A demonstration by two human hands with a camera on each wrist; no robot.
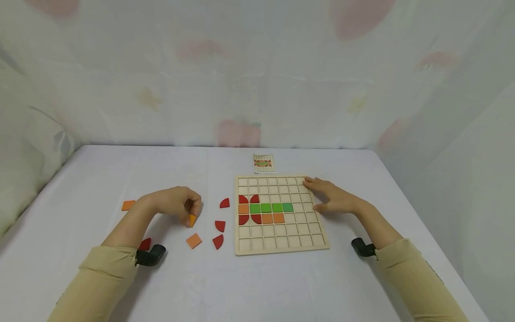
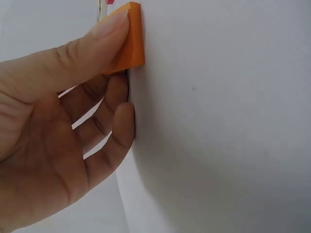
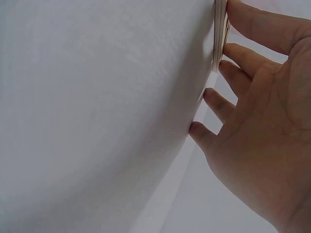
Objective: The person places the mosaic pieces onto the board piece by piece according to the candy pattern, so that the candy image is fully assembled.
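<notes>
My left hand (image 1: 177,203) pinches an orange tile (image 1: 192,220) between thumb and fingers, left of the wooden grid board. In the left wrist view the tile (image 2: 130,48) stands on edge at the white cloth, its face partly covered by the thumb. The grid board (image 1: 281,251) holds a row of green squares (image 1: 266,208) with an orange square (image 1: 243,209) at its left end, orange squares (image 1: 278,218) below, and red quarter-circles (image 1: 243,219) at the left. With fingers spread, my right hand (image 1: 331,197) touches the board's right edge (image 3: 219,36).
Loose red quarter-circles (image 1: 218,241) lie between the left hand and the board. One orange square (image 1: 194,241) sits nearer me, another orange tile (image 1: 128,205) beyond the left forearm. A red piece (image 1: 145,244) shows beside that wrist. Behind the board lies a small pattern card (image 1: 263,164).
</notes>
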